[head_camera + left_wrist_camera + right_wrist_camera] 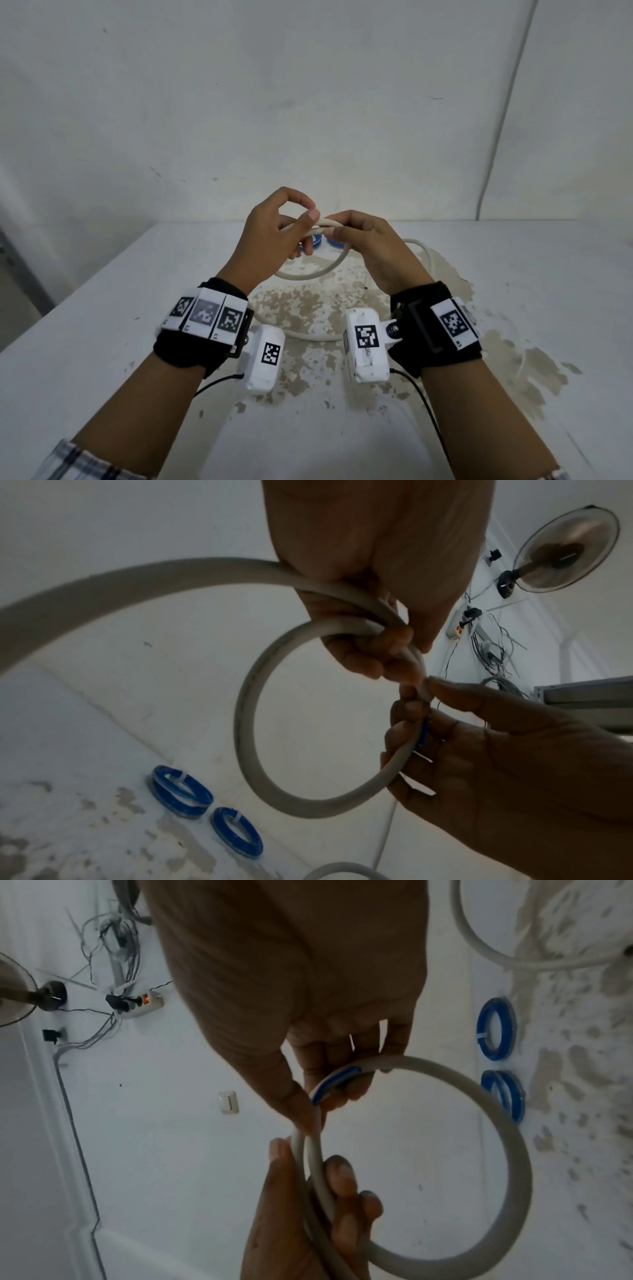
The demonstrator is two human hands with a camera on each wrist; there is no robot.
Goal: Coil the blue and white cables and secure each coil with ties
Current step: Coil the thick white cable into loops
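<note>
Both hands hold a white cable (310, 274) bent into one loop above the table. My left hand (305, 226) grips two overlapping strands at the top of the loop (246, 723). Right beside it, my right hand (334, 233) pinches the cable and presses a short blue strip (337, 1081) against it. What the strip is I cannot tell. The rest of the white cable (423, 250) trails onto the table to the right. Two blue coils (181, 791) (236, 834), each with a white tie, lie on the table behind the hands.
The white table (102, 342) has a worn, stained patch under and to the right of my hands. A white wall stands behind its far edge. A fan (565, 550), a power strip (460, 626) and tangled wires (493, 653) are beyond the table.
</note>
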